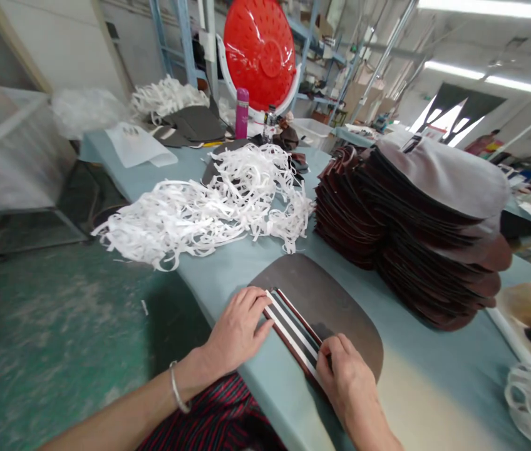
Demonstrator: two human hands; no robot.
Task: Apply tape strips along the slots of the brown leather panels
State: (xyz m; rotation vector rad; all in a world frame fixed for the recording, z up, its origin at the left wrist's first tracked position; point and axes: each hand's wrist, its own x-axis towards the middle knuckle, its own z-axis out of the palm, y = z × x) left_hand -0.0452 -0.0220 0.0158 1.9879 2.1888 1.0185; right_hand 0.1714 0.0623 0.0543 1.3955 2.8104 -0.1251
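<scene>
A flat dark brown leather piece (326,300) lies on the blue-grey table (228,269) in front of me. Along its near edge run white adhesive strips (291,329) beside a folded dark red edge. My left hand (237,329) lies on the strips' left end, fingers stretched out and pressing flat. My right hand (347,379) is curled at the strips' right end, fingertips pinched against them. A silver bracelet (176,388) circles my left wrist.
A tall slanting stack of dark brown leather pieces (411,225) stands right of centre. A heap of white paper strips (209,207) lies behind the work, another (166,97) farther back. A pink bottle (242,113), red plastic lid (260,53), left grey bin (12,150).
</scene>
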